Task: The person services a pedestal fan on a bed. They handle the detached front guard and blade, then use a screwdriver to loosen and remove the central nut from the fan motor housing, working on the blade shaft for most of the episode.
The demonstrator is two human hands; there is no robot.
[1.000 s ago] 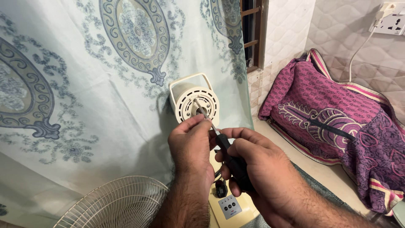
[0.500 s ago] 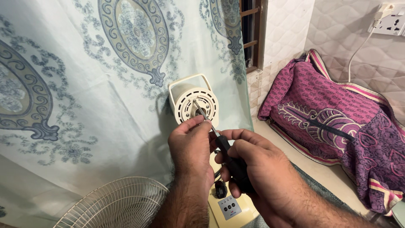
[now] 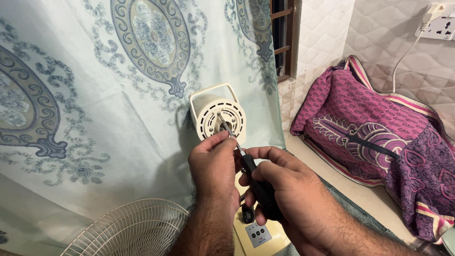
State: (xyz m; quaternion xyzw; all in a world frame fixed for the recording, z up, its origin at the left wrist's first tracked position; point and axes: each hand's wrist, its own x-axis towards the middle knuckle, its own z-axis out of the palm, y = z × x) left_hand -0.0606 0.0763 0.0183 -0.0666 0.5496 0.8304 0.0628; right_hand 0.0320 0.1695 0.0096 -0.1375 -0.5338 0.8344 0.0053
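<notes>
The right hand (image 3: 294, 199) grips the black-handled screwdriver (image 3: 258, 187), its metal shaft tip set at the centre of the cream round plastic fan motor housing (image 3: 219, 116). The left hand (image 3: 213, 170) steadies the shaft with its fingers (image 3: 222, 141). A white wire fan guard (image 3: 128, 230) lies below left.

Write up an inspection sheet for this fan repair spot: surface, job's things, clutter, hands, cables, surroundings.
Surface: pale ledge beside the fan.
Job's things: cream fan motor housing, grille off; black-handled screwdriver, tip at the motor face; fan base with buttons.
Clutter: loose wire fan guard; purple patterned cloth over a bulky shape.
Hands: left hand steadies the shaft; right hand grips the handle.
Cables: white cord from the wall socket.
Surroundings: patterned curtain, barred window, tiled wall.
</notes>
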